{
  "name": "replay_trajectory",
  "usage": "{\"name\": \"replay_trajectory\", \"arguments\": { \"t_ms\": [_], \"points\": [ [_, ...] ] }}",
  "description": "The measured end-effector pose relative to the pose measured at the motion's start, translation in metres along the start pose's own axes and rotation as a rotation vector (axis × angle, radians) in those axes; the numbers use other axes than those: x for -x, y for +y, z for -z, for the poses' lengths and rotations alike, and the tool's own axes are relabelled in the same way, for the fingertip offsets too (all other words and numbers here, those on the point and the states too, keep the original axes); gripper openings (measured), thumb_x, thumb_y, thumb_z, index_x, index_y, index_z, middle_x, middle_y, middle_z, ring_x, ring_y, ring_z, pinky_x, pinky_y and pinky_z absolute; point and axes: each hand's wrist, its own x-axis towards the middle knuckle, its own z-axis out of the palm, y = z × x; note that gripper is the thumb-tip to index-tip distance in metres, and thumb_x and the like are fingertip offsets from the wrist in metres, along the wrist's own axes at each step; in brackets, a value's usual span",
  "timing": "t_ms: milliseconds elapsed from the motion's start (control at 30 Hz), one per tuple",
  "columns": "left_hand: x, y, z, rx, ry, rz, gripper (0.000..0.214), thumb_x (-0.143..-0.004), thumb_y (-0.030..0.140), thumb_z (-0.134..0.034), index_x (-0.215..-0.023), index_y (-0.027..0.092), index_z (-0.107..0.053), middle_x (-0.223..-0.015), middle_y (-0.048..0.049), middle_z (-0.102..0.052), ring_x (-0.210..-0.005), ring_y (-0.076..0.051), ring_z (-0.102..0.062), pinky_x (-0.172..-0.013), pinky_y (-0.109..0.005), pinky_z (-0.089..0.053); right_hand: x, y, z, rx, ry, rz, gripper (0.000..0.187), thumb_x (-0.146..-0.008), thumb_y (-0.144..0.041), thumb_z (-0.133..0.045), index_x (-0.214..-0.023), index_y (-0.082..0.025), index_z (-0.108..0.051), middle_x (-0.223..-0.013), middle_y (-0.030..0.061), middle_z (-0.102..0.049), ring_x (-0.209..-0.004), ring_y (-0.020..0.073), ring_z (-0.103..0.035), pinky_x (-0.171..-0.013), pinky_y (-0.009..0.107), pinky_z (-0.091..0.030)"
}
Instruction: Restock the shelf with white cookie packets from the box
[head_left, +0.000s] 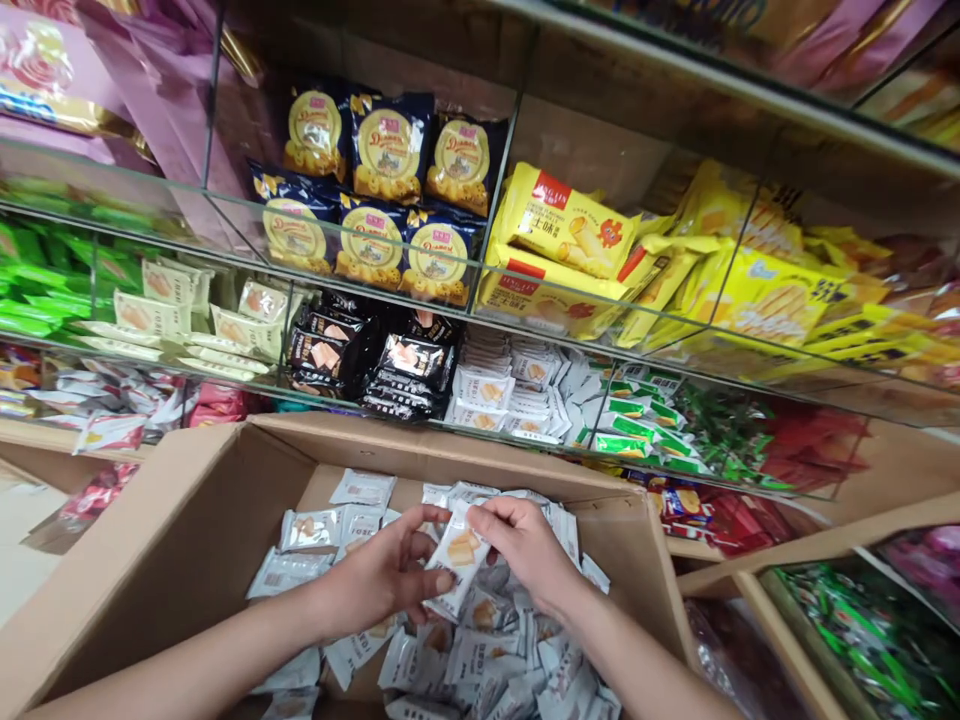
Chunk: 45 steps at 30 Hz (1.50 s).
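Observation:
Over an open cardboard box (585, 510), a white snack packet (459, 552) with a picture of golden pastry pieces is held tilted between my two hands. My right hand (517, 545) pinches its upper right side between thumb and fingers. On its left side, my left hand (386, 570) has its fingers curled around the edge, the thumb resting near the lower end. Many similar white packets (491, 645) lie loose in the box beneath. Part of the pile is hidden behind my hands and forearms.
Behind the box, glass-fronted shelves carry white packets (484, 390), black packets (409, 360), cream packets (154, 315), navy cookie bags (390, 145) and yellow bags (562, 220). A glass edge (375, 275) runs along the shelf front. Green-wrapped sweets (862, 620) fill a bin at right.

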Motion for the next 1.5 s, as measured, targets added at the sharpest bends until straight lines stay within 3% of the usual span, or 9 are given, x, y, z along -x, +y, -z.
{"name": "replay_trajectory", "arguments": {
  "t_ms": [67, 167, 267, 433, 567, 733, 900, 1333, 1500],
  "points": [
    [0.001, 0.002, 0.006, -0.126, 0.058, -0.032, 0.042, -0.072, 0.038, -0.060, -0.101, 0.024, -0.033, -0.066, 0.0076, -0.044, -0.059, -0.010, -0.045, -0.054, -0.023, -0.039, 0.001, -0.002, 0.003, 0.087, -0.023, 0.057, 0.027, -0.070, -0.040, -0.060, -0.083, -0.015, -0.061, -0.064, -0.0016, -0.053, -0.055, 0.0100, -0.044, -0.052, 0.021, -0.035],
    [0.005, 0.009, 0.011, -0.515, 0.142, -0.159, 0.025, -0.077, 0.027, -0.053, -0.097, 0.024, -0.039, -0.068, 0.0063, -0.049, -0.066, -0.012, -0.047, -0.063, -0.025, -0.037, 0.008, -0.012, 0.004, 0.308, -0.117, 0.160, 0.045, -0.066, -0.027, -0.064, -0.110, -0.024, -0.055, -0.086, -0.0002, -0.060, -0.070, 0.0131, -0.051, -0.065, 0.024, -0.039],
    [0.009, 0.019, 0.012, -0.703, 0.190, -0.222, 0.031, -0.079, 0.026, -0.049, -0.108, 0.026, -0.038, -0.076, 0.0042, -0.053, -0.068, -0.013, -0.048, -0.064, -0.025, -0.038, 0.017, -0.030, 0.010, 0.464, -0.116, 0.220, 0.026, -0.070, -0.022, -0.060, -0.096, -0.023, -0.062, -0.077, -0.0020, -0.061, -0.069, 0.0131, -0.052, -0.064, 0.023, -0.039],
    [0.010, 0.020, 0.021, -0.620, 0.278, -0.217, 0.031, -0.080, 0.033, -0.043, -0.109, 0.022, -0.040, -0.088, -0.0013, -0.056, -0.075, -0.015, -0.052, -0.066, -0.024, -0.042, 0.005, -0.064, 0.054, 0.463, 0.403, 0.320, 0.026, -0.075, -0.037, -0.053, -0.093, -0.018, -0.054, -0.078, 0.0021, -0.060, -0.065, 0.0150, -0.053, -0.058, 0.024, -0.040],
    [0.006, 0.014, 0.026, -0.638, 0.232, -0.149, 0.027, -0.078, 0.031, -0.044, -0.102, 0.019, -0.046, -0.089, -0.0039, -0.060, -0.077, -0.017, -0.055, -0.067, -0.024, -0.043, -0.043, -0.077, 0.085, 0.836, 0.744, 0.379, 0.022, -0.075, -0.025, -0.051, -0.094, -0.014, -0.054, -0.084, 0.0085, -0.061, -0.075, 0.0206, -0.055, -0.068, 0.030, -0.041],
    [0.005, 0.007, 0.027, -0.772, 0.166, -0.100, 0.023, -0.078, 0.029, -0.044, -0.097, 0.019, -0.051, -0.084, -0.0024, -0.062, -0.078, -0.017, -0.056, -0.067, -0.023, -0.042, -0.110, -0.077, 0.096, 1.012, 0.717, 0.155, 0.029, -0.073, -0.018, -0.054, -0.102, -0.014, -0.058, -0.089, 0.0116, -0.064, -0.085, 0.0235, -0.059, -0.073, 0.029, -0.042],
    [0.004, -0.007, 0.036, -0.798, 0.151, -0.094, 0.018, -0.078, 0.028, -0.044, -0.091, 0.021, -0.056, -0.081, 0.0007, -0.061, -0.074, -0.014, -0.054, -0.065, -0.020, -0.041, -0.143, -0.067, 0.100, 1.008, 0.745, 0.155, 0.030, -0.072, -0.011, -0.055, -0.101, -0.007, -0.059, -0.101, 0.0177, -0.061, -0.094, 0.0250, -0.057, -0.080, 0.028, -0.041],
    [0.007, -0.025, 0.037, -1.006, 0.076, -0.029, 0.024, -0.074, 0.025, -0.049, -0.096, 0.028, -0.059, -0.088, 0.0006, -0.064, -0.079, -0.017, -0.057, -0.071, -0.023, -0.043, -0.143, -0.059, 0.101, 1.089, 0.737, 0.097, 0.036, -0.075, 0.004, -0.032, -0.101, -0.007, -0.055, -0.090, 0.0154, -0.062, -0.083, 0.0208, -0.060, -0.070, 0.026, -0.042],
    [0.014, -0.054, 0.036, -1.023, -0.019, -0.082, 0.039, -0.068, 0.018, -0.052, -0.106, 0.027, -0.056, -0.108, -0.0045, -0.061, -0.099, -0.022, -0.054, -0.088, -0.030, -0.041, -0.135, -0.058, 0.096, 1.091, 0.765, 0.077, 0.032, -0.077, -0.003, -0.039, -0.107, -0.005, -0.048, -0.097, 0.0178, -0.057, -0.085, 0.0229, -0.058, -0.069, 0.028, -0.041]
  ]
}}
